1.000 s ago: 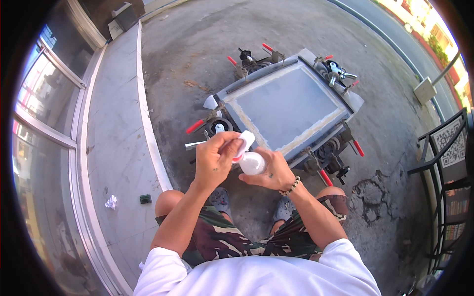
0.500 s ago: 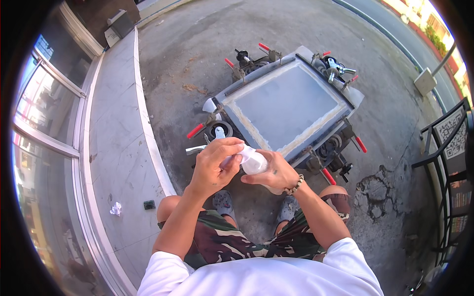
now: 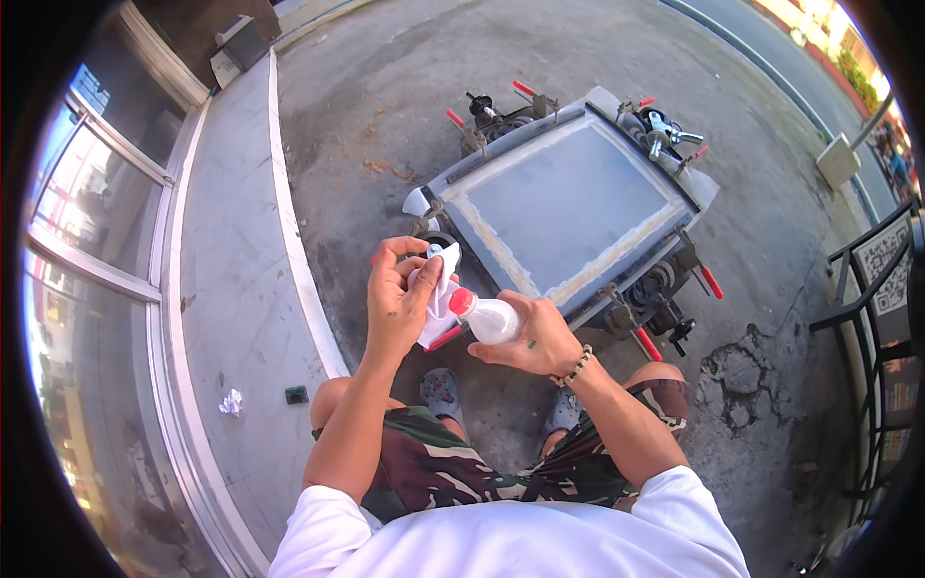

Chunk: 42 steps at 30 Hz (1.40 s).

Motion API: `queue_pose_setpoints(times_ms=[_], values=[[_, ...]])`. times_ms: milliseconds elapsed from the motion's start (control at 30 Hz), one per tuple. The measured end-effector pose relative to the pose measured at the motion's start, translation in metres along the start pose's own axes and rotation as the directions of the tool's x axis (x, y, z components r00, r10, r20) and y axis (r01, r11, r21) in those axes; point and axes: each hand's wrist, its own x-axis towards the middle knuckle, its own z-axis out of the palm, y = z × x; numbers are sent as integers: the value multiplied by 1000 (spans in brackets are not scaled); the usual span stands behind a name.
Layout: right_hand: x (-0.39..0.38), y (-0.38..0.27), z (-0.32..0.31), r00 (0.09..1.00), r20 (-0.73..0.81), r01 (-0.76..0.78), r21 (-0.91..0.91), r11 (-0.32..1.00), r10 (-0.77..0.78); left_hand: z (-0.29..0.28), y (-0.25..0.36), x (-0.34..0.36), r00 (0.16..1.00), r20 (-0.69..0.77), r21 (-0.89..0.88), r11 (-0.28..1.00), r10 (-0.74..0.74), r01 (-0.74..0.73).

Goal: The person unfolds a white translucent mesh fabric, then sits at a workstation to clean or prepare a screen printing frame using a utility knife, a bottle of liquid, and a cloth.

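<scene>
Bottle [image 3: 493,319]: white, red-capped, tilted, cap against cloth [image 3: 438,299], just in front of framed screen [image 3: 568,202] | right hand [image 3: 528,337] grips bottle body | left hand [image 3: 400,299] closed around white cloth | progress: cloth seemingly being wetted at the cap; screen looks unwiped, wiping left.
</scene>
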Motion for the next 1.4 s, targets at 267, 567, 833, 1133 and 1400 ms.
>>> queue_pose_setpoints(times_ms=[267,567,833,1133,1400], values=[[-2,8,-6,1000,-26,1,-30,1000,-2,0,18,-9,820,426,445,700,383,-558],[-3,9,-6,1000,25,-8,3,1000,8,7,13,-7,752,461,377,664,470,-646],[-4,8,-1,1000,10,-16,-38,999,17,4,4,-7,930,284,490,799,232,-349],[-3,12,-7,999,37,-30,11,999,30,-7,15,-4,798,529,388,754,288,-529],[-3,17,-8,994,94,-61,-24,998,63,3,9,-12,771,563,520,597,298,-611]])
